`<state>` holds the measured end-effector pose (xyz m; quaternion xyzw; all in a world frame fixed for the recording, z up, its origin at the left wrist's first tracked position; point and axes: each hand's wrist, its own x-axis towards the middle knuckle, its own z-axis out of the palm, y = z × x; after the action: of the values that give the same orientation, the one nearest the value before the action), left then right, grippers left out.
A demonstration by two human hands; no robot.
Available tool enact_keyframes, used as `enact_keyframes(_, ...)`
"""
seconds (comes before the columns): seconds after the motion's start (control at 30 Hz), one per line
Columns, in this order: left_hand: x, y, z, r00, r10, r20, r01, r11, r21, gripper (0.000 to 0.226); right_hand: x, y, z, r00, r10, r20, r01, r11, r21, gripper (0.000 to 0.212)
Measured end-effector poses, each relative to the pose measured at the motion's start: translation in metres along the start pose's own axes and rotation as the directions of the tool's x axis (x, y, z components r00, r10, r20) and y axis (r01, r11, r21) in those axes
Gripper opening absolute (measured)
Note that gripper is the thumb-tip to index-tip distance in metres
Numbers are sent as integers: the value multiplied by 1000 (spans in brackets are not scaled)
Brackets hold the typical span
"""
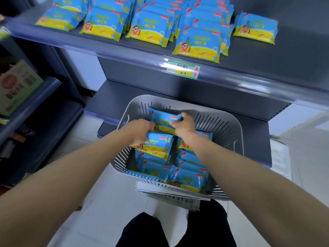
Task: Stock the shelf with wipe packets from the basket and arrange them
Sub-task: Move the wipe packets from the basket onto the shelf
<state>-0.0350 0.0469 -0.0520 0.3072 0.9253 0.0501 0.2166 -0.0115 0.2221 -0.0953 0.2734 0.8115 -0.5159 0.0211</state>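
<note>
The job looks roughly half done. The shelf [295,56] already carries several rows of wipe packets [149,31], overlapping front to back. One lone packet [256,28] lies apart at the right, with bare shelf beyond it. Below, the basket [236,132] still holds two piles of packets [187,177], so a good many remain to be moved and squared up.

Both hands are down in the basket. The right grip [183,123] is curled round the top edge of a raised packet [162,120], tilted up at the far end of the basket. The left grip [140,132] is curled too, and seems to pinch the edge of the top packet [156,142] on the left pile.

The packets are flat, soft pouches, blue above and yellow below, with a cartoon figure and a red label at one corner. A price tag [183,69] sits on the shelf's front edge.
</note>
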Motion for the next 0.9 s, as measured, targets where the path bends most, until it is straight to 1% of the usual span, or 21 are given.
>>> enact_keyframes(0.07,-4,12,-19,999,38,-15,-37,999,18,26,-14,-17,-27,991,-131,27,132,991,-21,18)
enact_keyframes(0.13,-7,26,-41,996,89,-23,-88,996,29,24,-30,-37,-59,967,-247,63,250,967,-48,15)
enact_keyframes(0.17,-8,34,-52,993,116,-34,-114,993,38,24,-37,-47,-77,952,-301,55,304,950,-65,14)
enact_keyframes(0.23,-6,53,-77,984,164,-70,-161,986,54,24,-51,-67,-115,911,-411,-30,406,907,-114,19)
enact_keyframes(0.3,-2,73,-103,969,216,-116,-215,976,28,22,-59,-87,-154,858,-492,-148,482,870,-101,23)
enact_keyframes(0.4,9,110,-143,926,317,-206,-321,947,13,24,-55,-114,-215,771,-515,-374,531,845,-66,38)
enact_keyframes(0.47,15,135,-168,890,367,-270,-374,927,26,26,-41,-126,-251,737,-499,-455,551,834,-22,48)
enact_keyframes(0.53,24,156,-188,866,378,-328,-389,921,35,30,-20,-132,-281,758,-446,-476,526,850,40,50)
enact_keyframes(0.63,39,179,-210,844,360,-397,-386,922,16,41,17,-131,-309,813,-364,-454,449,889,90,43)
enact_keyframes(0.67,45,184,-216,841,349,-413,-381,924,6,40,29,-129,-314,823,-349,-448,427,900,85,39)
enact_keyframes(0.73,59,193,-224,842,316,-438,-358,934,-13,33,53,-125,-321,838,-336,-430,398,915,62,35)
enact_keyframes(0.8,75,201,-229,854,286,-434,-332,943,-32,27,77,-121,-326,860,-323,-396,378,923,68,34)
enact_keyframes(0.9,101,210,-233,875,258,-408,-311,948,-67,26,112,-115,-332,896,-333,-293,362,931,49,34)
